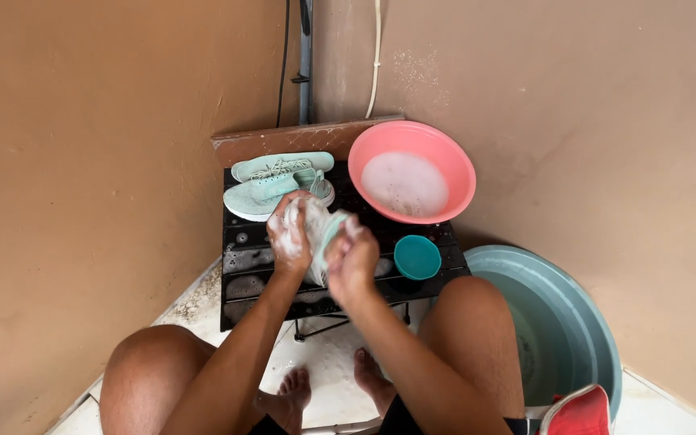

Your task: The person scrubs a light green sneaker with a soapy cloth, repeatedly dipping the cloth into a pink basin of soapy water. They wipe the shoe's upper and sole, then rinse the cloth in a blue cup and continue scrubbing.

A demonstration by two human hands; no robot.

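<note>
- Desk [239, 262]: low, black, slatted, wet with suds.
- On desk: mint-green shoes [277, 187], pink basin [453, 157] of soapy water, small teal bowl [417, 257].
- Floor [328, 354]: pale tile, carrying large grey-green tub [565, 322].

Glossy smooth plastic pink basin [453, 165] and teal cup [417, 257]; wet black slatted table [243, 258]; mint cloth shoes [271, 189]; matt, slightly rough tan walls [82, 161]; suds coat both hands

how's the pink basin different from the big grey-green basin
The pink basin sits up on the black slatted table, while the grey-green basin stands lower, on the floor by the person's right leg. The pink basin holds sudsy white water; the grey-green basin's contents cannot be told from here. The pink basin looks smaller and is fully in view, whereas the grey-green basin is partly hidden by the leg. Both are round and sit against the right wall.
</note>
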